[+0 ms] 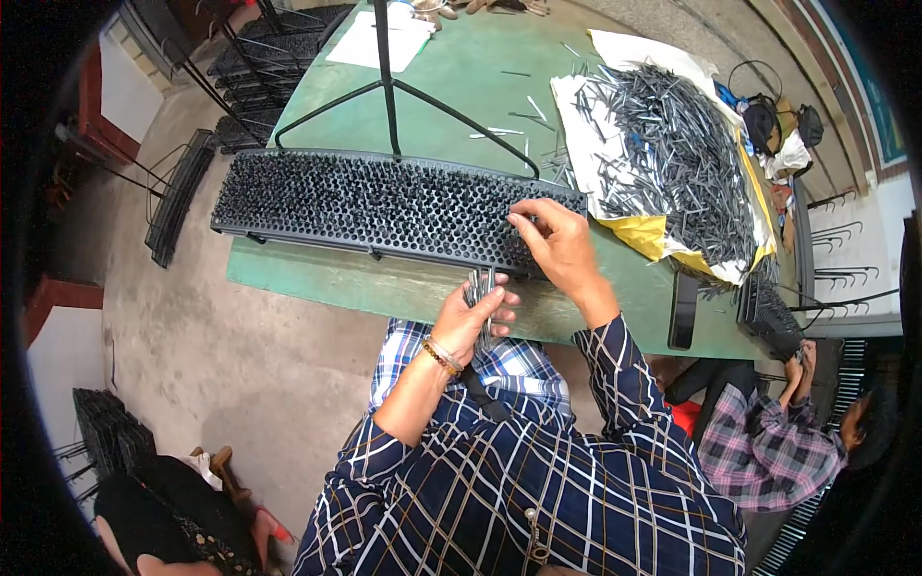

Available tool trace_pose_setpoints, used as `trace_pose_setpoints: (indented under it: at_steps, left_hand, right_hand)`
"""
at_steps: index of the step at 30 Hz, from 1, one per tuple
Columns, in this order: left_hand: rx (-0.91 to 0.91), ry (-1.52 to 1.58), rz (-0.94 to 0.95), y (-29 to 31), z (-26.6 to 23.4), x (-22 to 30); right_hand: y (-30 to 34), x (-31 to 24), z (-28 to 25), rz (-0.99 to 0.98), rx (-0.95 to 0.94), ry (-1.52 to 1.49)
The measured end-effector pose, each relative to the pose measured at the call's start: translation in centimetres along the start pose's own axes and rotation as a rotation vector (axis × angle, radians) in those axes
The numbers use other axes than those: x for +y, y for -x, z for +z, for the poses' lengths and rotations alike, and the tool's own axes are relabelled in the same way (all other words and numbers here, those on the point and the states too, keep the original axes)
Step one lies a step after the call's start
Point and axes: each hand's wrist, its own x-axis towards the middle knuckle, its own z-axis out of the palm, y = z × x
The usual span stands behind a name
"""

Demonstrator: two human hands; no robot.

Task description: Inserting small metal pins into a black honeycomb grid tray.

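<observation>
A long black perforated rack (370, 200) lies across the near part of the green table, its rows of holes largely filled with small dark pieces. My left hand (455, 324) is closed around a bunch of thin grey metal rods (481, 286), just below the rack's front edge. Over the right end of the rack, my right hand (565, 252) has thumb and forefinger pinched together near the holes. Whatever those fingertips hold is too small to make out. To the right, a heap of similar dark rods (672, 144) lies on an opened white and yellow sack (642, 228).
A black wire frame (388, 86) rises behind the rack on the green table (317, 271). A dark phone (683, 309) lies near the right edge, with a co-worker's hands (799, 371) beyond at another rack. White paper (379, 40) lies at the far left; stacked racks (252, 72) stand beyond.
</observation>
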Motion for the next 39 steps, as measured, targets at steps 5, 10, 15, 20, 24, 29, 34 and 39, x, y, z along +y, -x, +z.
trace_pose_setpoints:
  at_steps: [5, 10, 15, 20, 24, 29, 34, 39]
  left_hand:
    - [0.017, -0.064, -0.013, 0.3, -0.5, 0.1]
    - [0.009, -0.080, -0.032, 0.5, -0.2, 0.4]
    - [-0.025, -0.043, -0.046, 0.7, 0.1, 0.8]
    - [-0.041, -0.043, 0.014, 0.7, 0.0, 0.8]
    - [-0.053, -0.044, 0.030, 0.5, -0.1, 0.6]
    - [-0.061, -0.025, 0.058, 0.7, -0.2, 0.9]
    - [-0.075, -0.033, 0.121, 0.5, -0.1, 0.6]
    - [-0.036, 0.000, 0.094, 0.7, -0.3, 0.8]
  right_hand:
    - [-0.1, -0.1, 0.3, -0.013, -0.015, 0.002]
    - [0.5, 1.2, 1.3, -0.096, -0.049, 0.086]
    - [0.7, 0.8, 1.6, -0.210, -0.028, 0.239]
    - [1.1, 0.7, 1.7, -0.242, -0.050, 0.271]
    - [1.4, 1.0, 2.2, -0.196, -0.026, 0.245]
    - [1.3, -1.4, 0.6, -0.004, -0.100, 0.007]
    - [2.5, -1.1, 0.6, 0.341, -0.369, -0.352]
    - [1.4, -0.8, 0.4, 0.428, -0.298, -0.436]
